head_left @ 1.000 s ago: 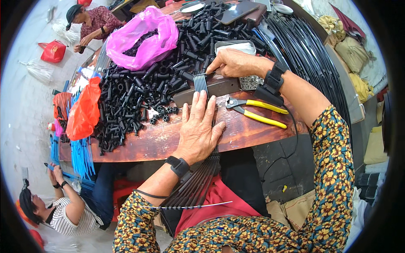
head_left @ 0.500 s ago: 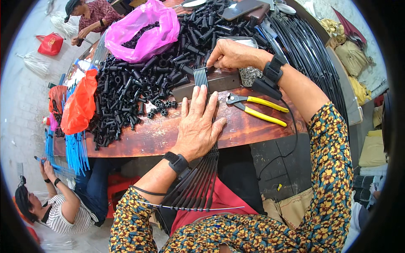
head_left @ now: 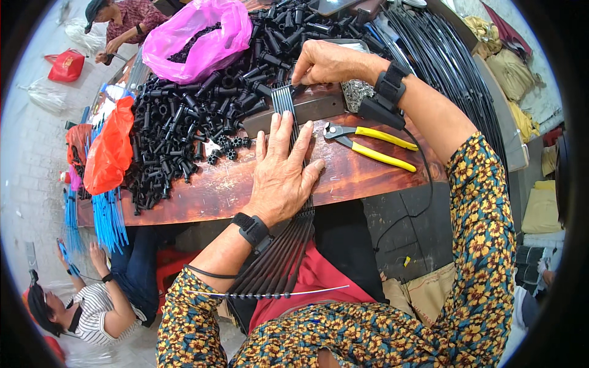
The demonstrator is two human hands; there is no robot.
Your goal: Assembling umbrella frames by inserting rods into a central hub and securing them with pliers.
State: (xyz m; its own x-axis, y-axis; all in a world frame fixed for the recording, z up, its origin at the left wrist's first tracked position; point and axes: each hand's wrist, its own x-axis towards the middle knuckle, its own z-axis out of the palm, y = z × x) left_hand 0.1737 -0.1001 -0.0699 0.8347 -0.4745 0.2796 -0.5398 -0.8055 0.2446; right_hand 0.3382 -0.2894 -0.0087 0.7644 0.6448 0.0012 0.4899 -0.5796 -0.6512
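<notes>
A row of thin dark rods (head_left: 283, 102) lies side by side over a brown metal bar (head_left: 322, 108). My left hand (head_left: 282, 172) lies spread and flat on the rods, pressing them to the table. Toward me, the rods fan out (head_left: 277, 260) over my lap, their thicker black ends strung along a thin pale rod (head_left: 322, 290). At the rods' far ends my right hand (head_left: 325, 63) is closed in a pinch; what sits between its fingertips is too small to make out. Yellow-handled end-cutting pliers (head_left: 375, 146) lie open to the right of my left hand.
Black plastic fittings (head_left: 178, 122) are heaped left and behind, with a pink bag (head_left: 165, 58) on them. A container of small metal pieces (head_left: 356, 92) stands beside my right wrist. Long black rods (head_left: 448, 73) lie at right. Two co-workers sit left, near blue rods (head_left: 109, 214).
The whole view has shifted slightly, with both my hands keeping their places on the rods. A thin line at my right fingertips no longer shows. The lower-left co-worker's hands have moved apart.
</notes>
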